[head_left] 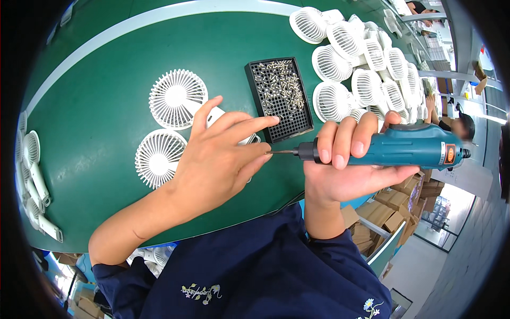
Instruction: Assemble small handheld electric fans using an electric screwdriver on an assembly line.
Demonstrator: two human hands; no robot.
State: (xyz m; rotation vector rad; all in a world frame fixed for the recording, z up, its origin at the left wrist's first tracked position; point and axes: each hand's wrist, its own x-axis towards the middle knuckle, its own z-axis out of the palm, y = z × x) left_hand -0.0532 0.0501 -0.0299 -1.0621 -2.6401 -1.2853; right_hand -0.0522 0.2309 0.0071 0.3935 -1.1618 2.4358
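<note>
My right hand [345,159] is wrapped round a teal electric screwdriver [409,146], held level with its thin bit [282,152] pointing left. Thumb and index finger of my left hand [223,151] pinch together at the bit's tip; whatever sits between them is too small to make out. The other left fingers are spread, one reaching over the edge of a black screw tray [276,95] strewn with small metal screws [284,80]. Beneath and beyond my left hand lie two white handheld-fan shells [178,98] [158,159] with slatted round grilles, their handles partly hidden by the hand.
Many similar white fan shells [366,58] are heaped at the far right of the green table [95,133]. More fan shells [33,175] lie along its left edge. Cardboard boxes [393,207] stand on the right below the table. Other people [462,127] sit at the far right.
</note>
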